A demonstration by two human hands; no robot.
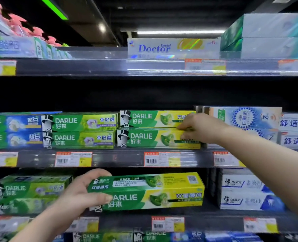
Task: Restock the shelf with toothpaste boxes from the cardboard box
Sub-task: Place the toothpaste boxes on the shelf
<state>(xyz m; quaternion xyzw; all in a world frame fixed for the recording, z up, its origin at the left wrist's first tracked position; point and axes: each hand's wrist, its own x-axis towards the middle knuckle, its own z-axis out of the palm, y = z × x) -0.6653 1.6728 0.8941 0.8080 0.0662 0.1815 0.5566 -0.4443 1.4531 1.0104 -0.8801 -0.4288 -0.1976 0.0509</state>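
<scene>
both forearms bare, left hand point(78, 194) and right hand point(199, 128) ungloved

Left hand point(78, 194) grips the end of a green-and-yellow toothpaste box point(146, 191), held level before the lower shelf. Right hand point(200, 128) rests fingertips on the right end of two stacked matching boxes point(155, 130) on the middle shelf point(113, 158).

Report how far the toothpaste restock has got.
Done: two green-yellow Darlie boxes sit stacked on the middle shelf. In hand: the right hand rests on that stack's right end, while the left hand holds another matching box in front of the lower shelf. Left: placing that box; the cardboard box is out of view, so remaining stock is unknown.
</scene>
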